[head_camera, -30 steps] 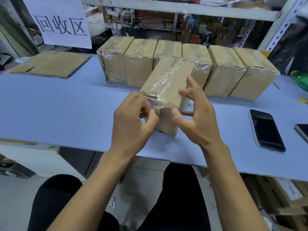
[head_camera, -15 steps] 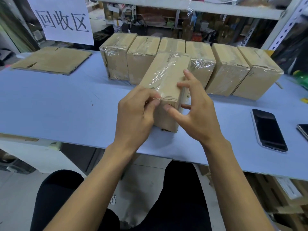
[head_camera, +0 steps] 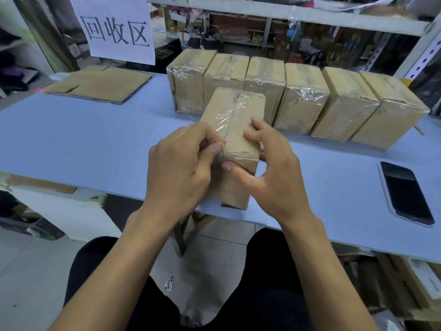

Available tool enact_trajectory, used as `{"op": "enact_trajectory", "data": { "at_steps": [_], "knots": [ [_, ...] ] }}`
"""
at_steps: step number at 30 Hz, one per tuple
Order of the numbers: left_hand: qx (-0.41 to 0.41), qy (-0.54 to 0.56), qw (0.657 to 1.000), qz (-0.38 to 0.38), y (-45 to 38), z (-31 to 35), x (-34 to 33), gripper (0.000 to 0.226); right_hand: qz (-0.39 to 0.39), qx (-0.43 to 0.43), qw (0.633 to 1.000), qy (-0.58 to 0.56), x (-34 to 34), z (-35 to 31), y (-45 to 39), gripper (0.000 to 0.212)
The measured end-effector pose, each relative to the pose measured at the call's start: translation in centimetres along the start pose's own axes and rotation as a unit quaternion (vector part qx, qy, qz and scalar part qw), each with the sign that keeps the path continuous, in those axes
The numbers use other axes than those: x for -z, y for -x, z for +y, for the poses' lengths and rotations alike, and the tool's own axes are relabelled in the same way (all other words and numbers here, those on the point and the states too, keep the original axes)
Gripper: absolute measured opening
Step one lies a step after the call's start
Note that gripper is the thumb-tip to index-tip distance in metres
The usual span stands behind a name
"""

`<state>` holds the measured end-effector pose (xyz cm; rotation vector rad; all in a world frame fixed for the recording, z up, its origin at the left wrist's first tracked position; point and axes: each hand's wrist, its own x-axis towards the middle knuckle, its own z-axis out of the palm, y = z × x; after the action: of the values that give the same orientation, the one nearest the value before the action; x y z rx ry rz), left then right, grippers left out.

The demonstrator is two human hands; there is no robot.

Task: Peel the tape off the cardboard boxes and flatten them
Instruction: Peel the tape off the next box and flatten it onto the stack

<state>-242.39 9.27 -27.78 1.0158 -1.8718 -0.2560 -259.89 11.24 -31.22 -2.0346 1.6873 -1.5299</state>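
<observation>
Blue table [head_camera: 95, 139] before cluttered shelves [head_camera: 286, 32]; left fingers [head_camera: 216, 148] pinch tape [head_camera: 229, 118], right fingers [head_camera: 253, 134] grip box [head_camera: 241, 149].

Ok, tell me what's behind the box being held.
Behind the held box a row of six taped boxes stands on the blue table. It covers the lower fronts of the second and third; what any box contains cannot be seen.

The left hand [head_camera: 177, 168] hides the box's [head_camera: 235, 120] near left corner and the tape end there. The phone [head_camera: 405, 193] nearly meets the picture's right edge; the sign's [head_camera: 117, 27] top is cut off.
</observation>
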Motion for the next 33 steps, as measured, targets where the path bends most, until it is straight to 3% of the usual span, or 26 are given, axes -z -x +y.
{"op": "enact_trajectory", "data": {
  "at_steps": [5, 9, 14, 23, 29, 33],
  "knots": [
    [0.079, 0.079, 0.994, 0.022, -0.4, -1.8, 0.1, 0.012, -0.005, -0.009, 1.000, -0.028, -0.8, 0.9, 0.1, 0.069],
    [0.094, 0.140, 0.985, 0.024, -0.7, -1.5, 0.0, 0.032, -0.004, -0.032, 0.998, -0.047, -0.7, 1.1, 0.4, 0.063],
    [0.048, 0.063, 0.996, -0.036, -1.0, -1.3, 0.0, 0.033, 0.000, -0.055, 0.997, -0.060, -1.0, 1.1, 0.7, 0.061],
    [-0.011, -0.093, 0.994, -0.054, -2.5, -1.7, 0.8, 0.023, -0.007, -0.070, 0.994, -0.088, -0.3, 1.3, 0.8, 0.070],
    [0.064, 0.064, 0.993, -0.071, -2.8, -2.9, 1.3, 0.021, -0.018, -0.066, 0.993, -0.099, 0.0, 1.0, 0.7, 0.064],
    [0.052, 0.112, 0.988, -0.089, -1.6, -2.5, 1.6, 0.013, -0.035, -0.052, 0.998, -0.029, 1.0, 0.2, 0.1, 0.056]
  ]
}}
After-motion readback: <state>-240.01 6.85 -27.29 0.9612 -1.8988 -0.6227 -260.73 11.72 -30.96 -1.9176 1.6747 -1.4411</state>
